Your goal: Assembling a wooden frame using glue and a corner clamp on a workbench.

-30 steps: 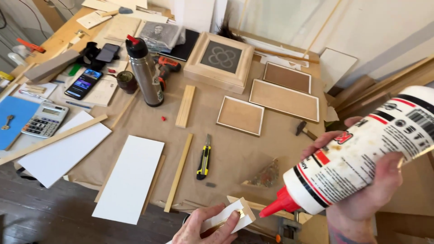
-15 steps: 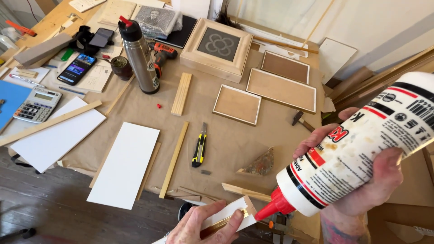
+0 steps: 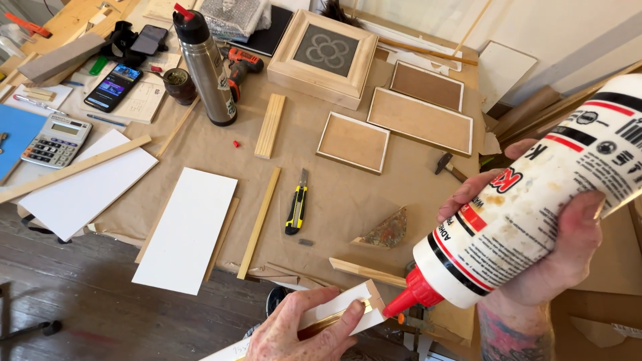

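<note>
Right hand: the right hand (image 3: 535,234) is wrapped around a big white glue bottle (image 3: 528,207), fingers curled tight round its body, thumb across the front.
Glue bottle: tilted nozzle-down toward the lower left; its red nozzle (image 3: 406,301) sits just beside the end of the moulding strip, and I cannot tell whether it touches.
Left hand: the left hand (image 3: 304,331) is low at the bottom edge, fingers pressed together and pinching a short moulding strip (image 3: 341,309), thumb on top.
Moulding strip: white face with a gold inner edge, held off the surface near its front edge, its cut end pointing toward the nozzle.
Surface: brown paper (image 3: 334,200) covers the surface under the work.
Near the hands: a yellow and black utility knife (image 3: 297,204) lies in the middle; a triangular offcut (image 3: 388,230) lies to its right; a long wooden strip (image 3: 259,220) lies to its left, beside a white board (image 3: 187,228).
Further back: three shallow framed panels (image 3: 420,120) lie flat, a small hammer (image 3: 449,167) rests beside them, a square frame with a flower pattern (image 3: 324,57) sits behind.
Back left: a steel flask (image 3: 206,67) stands upright, a drill (image 3: 239,67) just behind it, a calculator (image 3: 57,140) well apart at the left edge.
</note>
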